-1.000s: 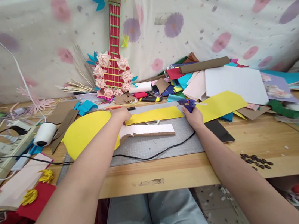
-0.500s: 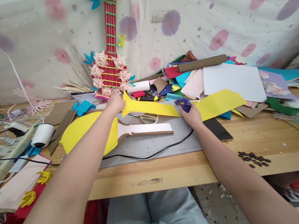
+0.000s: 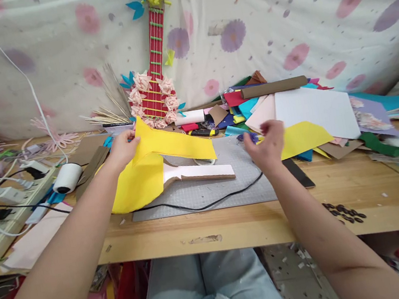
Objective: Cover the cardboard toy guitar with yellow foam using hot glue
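One long yellow sheet (image 3: 183, 143) runs right, behind the white-topped cardboard neck (image 3: 206, 171), from the left hand (image 3: 123, 149), whose grip pinches its wide end, while the right hand (image 3: 267, 146) is spread, well apart.

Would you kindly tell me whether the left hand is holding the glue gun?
No, the left hand pinches the wider end of a long yellow piece.

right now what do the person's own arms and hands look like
The left arm and right arm show no sleeves as far as the picture reaches. The left hand and right hand are ungloved, and no watch or bracelet shows. Blur hides finer details.
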Demonstrator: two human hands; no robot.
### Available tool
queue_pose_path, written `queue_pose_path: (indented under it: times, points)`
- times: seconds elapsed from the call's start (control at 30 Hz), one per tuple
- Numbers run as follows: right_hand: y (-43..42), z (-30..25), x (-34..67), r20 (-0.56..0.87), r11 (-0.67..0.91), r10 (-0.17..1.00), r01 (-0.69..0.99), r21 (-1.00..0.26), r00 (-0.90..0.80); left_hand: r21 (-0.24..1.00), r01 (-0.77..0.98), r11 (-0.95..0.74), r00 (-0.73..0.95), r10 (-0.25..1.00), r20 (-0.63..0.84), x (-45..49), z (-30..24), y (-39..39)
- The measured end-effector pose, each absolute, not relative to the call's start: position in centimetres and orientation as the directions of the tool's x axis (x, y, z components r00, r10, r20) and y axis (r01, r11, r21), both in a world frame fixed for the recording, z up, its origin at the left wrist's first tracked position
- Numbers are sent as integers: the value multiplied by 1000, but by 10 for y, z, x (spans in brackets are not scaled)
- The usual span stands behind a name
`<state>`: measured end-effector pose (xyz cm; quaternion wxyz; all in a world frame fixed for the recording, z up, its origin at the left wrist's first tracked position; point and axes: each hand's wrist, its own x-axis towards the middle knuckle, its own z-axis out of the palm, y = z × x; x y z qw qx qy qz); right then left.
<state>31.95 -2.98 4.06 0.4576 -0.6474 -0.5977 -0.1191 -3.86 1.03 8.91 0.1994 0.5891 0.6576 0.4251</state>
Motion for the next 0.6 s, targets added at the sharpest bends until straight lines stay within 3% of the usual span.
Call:
queue_pose_path:
  times: [0.1, 0.2, 0.3, 0.37, 0.47, 0.6]
  points:
    - [-10, 58, 277, 588, 436, 797, 803, -407, -135, 873, 481, -85, -195, 960, 201, -29, 92, 2]
    - [18, 66, 229, 467, 591, 799, 639, -493, -379, 917, 374, -138, -143, 968, 204, -20, 94, -3]
    - [40, 73, 195, 321, 552, 821, 511, -659, -473, 953, 248, -172, -109, 973, 204, -17, 93, -4]
    - [46, 81, 186, 272, 512, 835, 493, -704, -479, 976, 145, -160, -107, 978, 177, -17, 92, -5]
    - [47, 99, 190, 243, 488, 842, 487, -725, -482, 992, 63, -107, -97, 989, 113, -19, 92, -8]
    - [41, 116, 208, 58, 454, 830, 612, -648, -554, 979, 201, 20, 53, 998, -31, -21, 93, -16]
